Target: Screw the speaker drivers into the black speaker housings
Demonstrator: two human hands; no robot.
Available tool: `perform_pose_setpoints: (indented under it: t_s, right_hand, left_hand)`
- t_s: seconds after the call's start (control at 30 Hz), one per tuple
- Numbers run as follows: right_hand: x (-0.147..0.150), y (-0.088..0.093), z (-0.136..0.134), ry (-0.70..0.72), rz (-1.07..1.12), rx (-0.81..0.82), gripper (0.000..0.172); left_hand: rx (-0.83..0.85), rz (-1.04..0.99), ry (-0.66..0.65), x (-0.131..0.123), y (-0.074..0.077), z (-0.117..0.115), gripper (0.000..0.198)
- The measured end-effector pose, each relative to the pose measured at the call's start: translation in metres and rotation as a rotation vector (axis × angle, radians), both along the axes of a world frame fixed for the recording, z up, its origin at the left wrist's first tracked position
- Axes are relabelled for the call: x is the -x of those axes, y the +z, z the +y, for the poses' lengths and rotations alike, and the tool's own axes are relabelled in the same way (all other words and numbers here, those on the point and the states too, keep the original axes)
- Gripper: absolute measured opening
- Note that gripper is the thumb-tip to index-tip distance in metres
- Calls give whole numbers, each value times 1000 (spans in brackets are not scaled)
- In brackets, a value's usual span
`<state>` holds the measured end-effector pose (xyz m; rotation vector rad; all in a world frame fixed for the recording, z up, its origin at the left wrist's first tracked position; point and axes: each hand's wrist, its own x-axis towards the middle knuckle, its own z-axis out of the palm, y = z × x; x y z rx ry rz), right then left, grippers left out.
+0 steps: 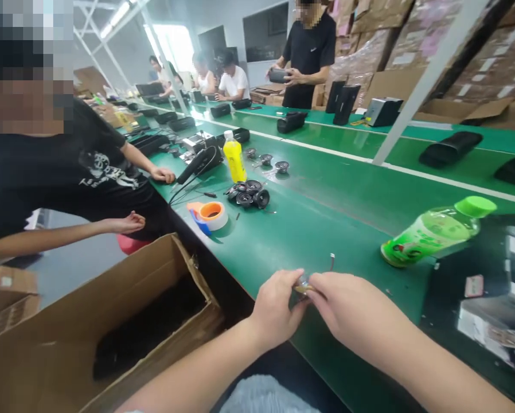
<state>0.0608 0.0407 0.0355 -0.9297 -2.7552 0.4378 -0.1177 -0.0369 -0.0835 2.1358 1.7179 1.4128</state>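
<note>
Over the near stretch of the green tabletop (pixel 326 246), a small metal part (pixel 303 282), mostly hidden by fingers, caught between the left hand (pixel 274 307) and the right hand (pixel 352 304), both closed in a tight fingertip pinch, neither one released. Just beyond the pinch, a short red-tipped wire (pixel 331 261) rising, apparently from the part, the join itself out of sight. Both forearms angled inward to meet at the middle, probably for steadiness with so tiny a piece. Off to the right, a green-capped drink bottle (pixel 433 232) lying on its side, within reach yet apart from the hands, perhaps to leave room for close work. Off to the left, an open cardboard box (pixel 98 327) just beside the tabletop edge, placed low and close, seemingly for easy dropping in. Farther along the tabletop, a roll of white tape with an orange core (pixel 208 215), a cluster of small black speaker drivers (pixel 248 194) and an upright yellow bottle (pixel 234 156), all grouped near a seated co-worker. Of that co-worker, one hand (pixel 163 175) resting on the tabletop edge, the other hand (pixel 126 222) loosely curled in the air, neither one visibly holding anything.
</note>
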Motion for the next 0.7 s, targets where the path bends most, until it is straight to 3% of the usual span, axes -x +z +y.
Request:
perform_pose_setpoints:
  t_s: [0.13,0.23,0.37,0.47,0.57,0.7]
  right_hand:
    - [-15,33,8,-141,43,36,39]
    - [-18,51,26,-261,73,27,42]
    - [14,40,60,-293,72,-10,28]
    - [46,24,76,-209,26,16,41]
    - [49,24,60,-162,31,7,41]
    - [-5,26,-4,-131,173,-24,35]
  left_hand:
    - [188,-128,26,0,2,4,77]
    - [312,-179,-50,4,11,7,55]
    - [385,-211,-189,6,21,6,42]
    - [409,-272,-267,4,24,4,26]
    - [443,-423,-263,6,24,0,16]
    - [531,-807,-163,18,33,-13,39]
